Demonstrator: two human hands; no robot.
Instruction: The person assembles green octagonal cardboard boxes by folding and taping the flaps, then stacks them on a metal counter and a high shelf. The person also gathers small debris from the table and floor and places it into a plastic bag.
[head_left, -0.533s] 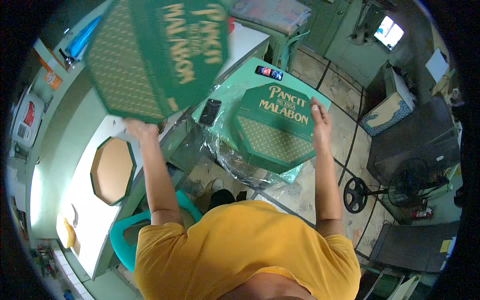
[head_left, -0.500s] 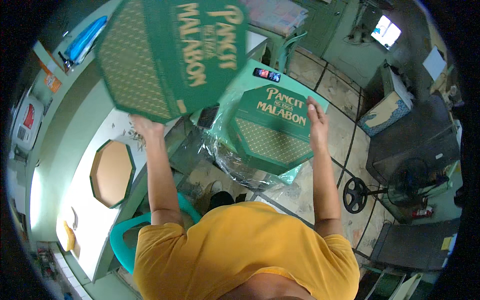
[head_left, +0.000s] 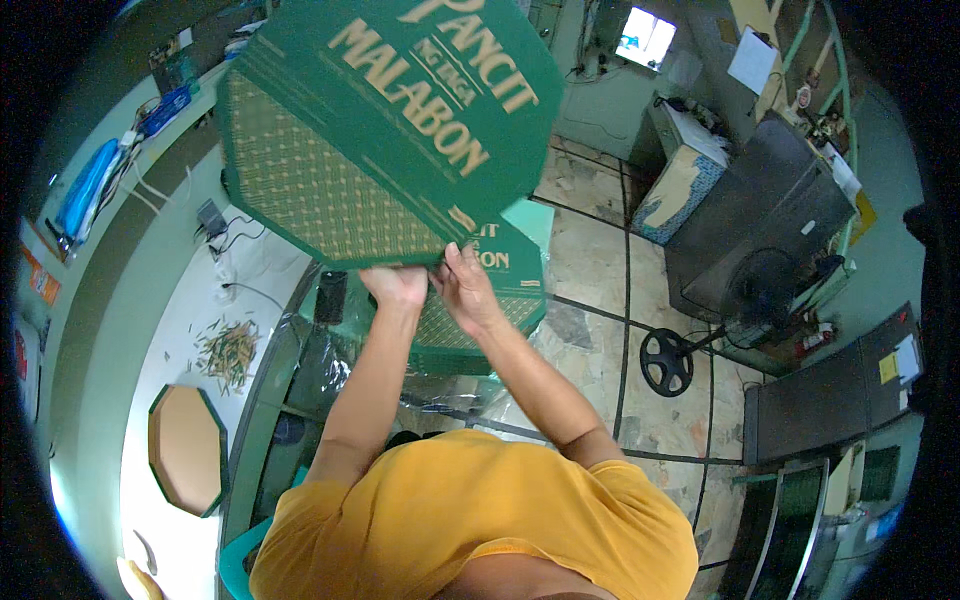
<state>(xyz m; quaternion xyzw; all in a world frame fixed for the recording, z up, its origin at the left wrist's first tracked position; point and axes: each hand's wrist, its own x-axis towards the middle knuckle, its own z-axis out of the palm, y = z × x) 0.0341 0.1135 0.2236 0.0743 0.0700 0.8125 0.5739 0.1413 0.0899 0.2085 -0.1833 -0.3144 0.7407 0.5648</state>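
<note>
A large green octagonal cardboard box (head_left: pixel 400 130), printed with gold lettering and a woven pattern, is raised in front of me and tilted. My left hand (head_left: pixel 400 285) grips its near edge from below, fingers tucked out of sight underneath. Close beside it, my right hand (head_left: pixel 467 288) pinches the same edge, thumb on the printed top. Whether the raised piece is a whole box or only a lid, I cannot tell. Behind my hands, a second green octagonal box (head_left: pixel 510 270) is partly hidden on clear plastic over a light green surface.
On the white counter at left lie an open octagonal tray (head_left: pixel 190 450) with a brown inside and a pile of small cut strips (head_left: pixel 228 352). A dark phone (head_left: pixel 330 297) rests by the plastic (head_left: pixel 325 350). A fan (head_left: pixel 755 295) stands on the tiled floor at right.
The raised box has moved right and turned, now covering part of the lower box. My right hand has left the lower box and joined my left hand on the raised one. The view has shifted.
</note>
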